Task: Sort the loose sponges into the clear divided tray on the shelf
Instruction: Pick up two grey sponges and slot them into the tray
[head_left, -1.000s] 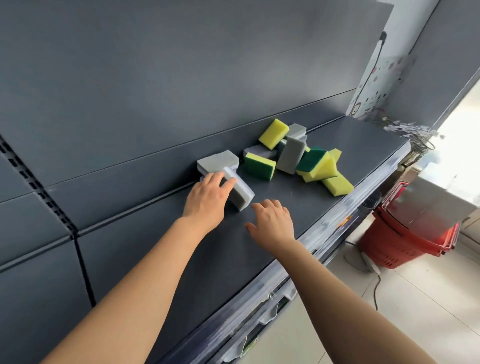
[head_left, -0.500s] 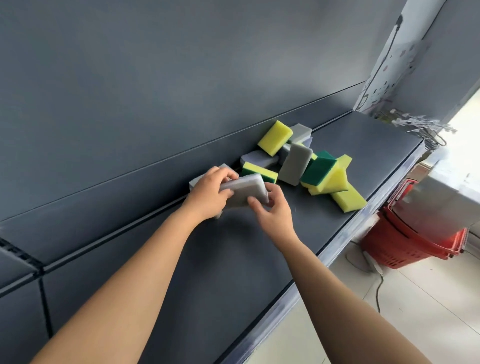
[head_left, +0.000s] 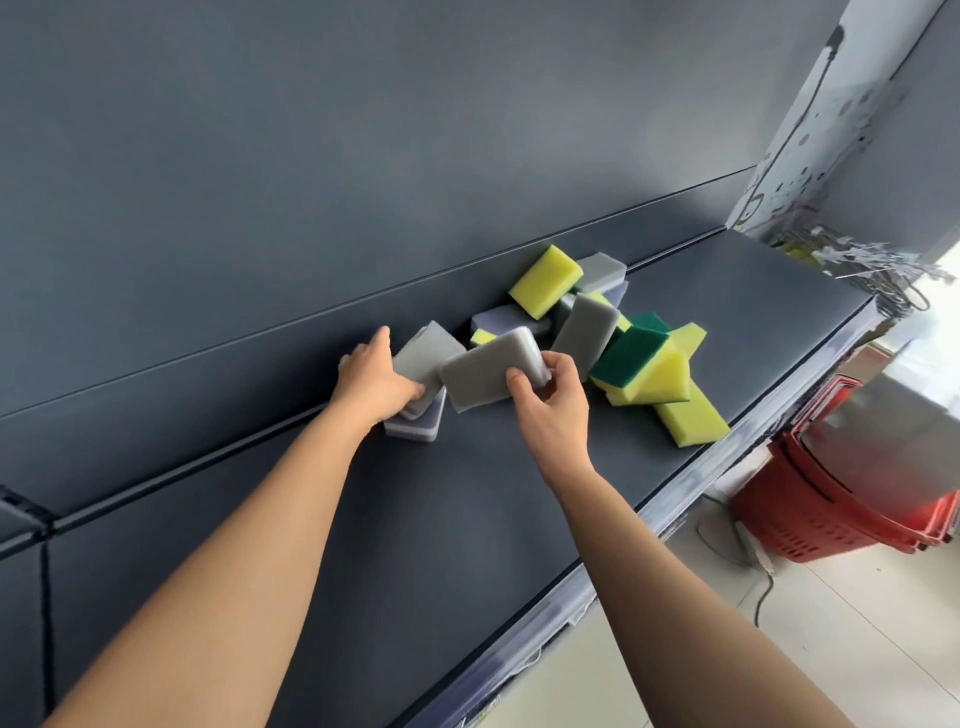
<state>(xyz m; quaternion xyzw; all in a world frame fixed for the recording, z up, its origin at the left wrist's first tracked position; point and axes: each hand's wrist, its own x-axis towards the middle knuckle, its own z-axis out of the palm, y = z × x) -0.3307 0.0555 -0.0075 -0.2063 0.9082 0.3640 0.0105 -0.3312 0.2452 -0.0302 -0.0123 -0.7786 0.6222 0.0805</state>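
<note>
1. Your right hand holds a pale grey rectangular foam sponge lifted clear of the dark grey metal shelf. Thumb and fingers are clamped on the sponge's right end.
2. Your left hand grips a second grey foam sponge, which is tilted and close to the shelf's back edge. The fingers curl round its lower left side, with the thumb up along the far side.
3. The two held sponges overlap from the head camera, the pale grey one in front. You cannot tell whether they touch.
4. Just under your left hand a flat lavender-grey sponge lies on the shelf, near the back edge.
5. The other loose sponges sit in a heap to the right of your hands, running from the back edge towards the front edge.
6. In that heap, a bright yellow foam sponge leans against the back panel, with a grey sponge just behind it.
7. A grey slab sponge stands tilted in the middle of the heap, beside a yellow sponge with a dark green scouring face.
8. A plain yellow rectangular sponge lies flat nearest the front edge.
9. A stack of red plastic shopping baskets stands on the floor beyond the shelf's front edge, to the right.
</note>
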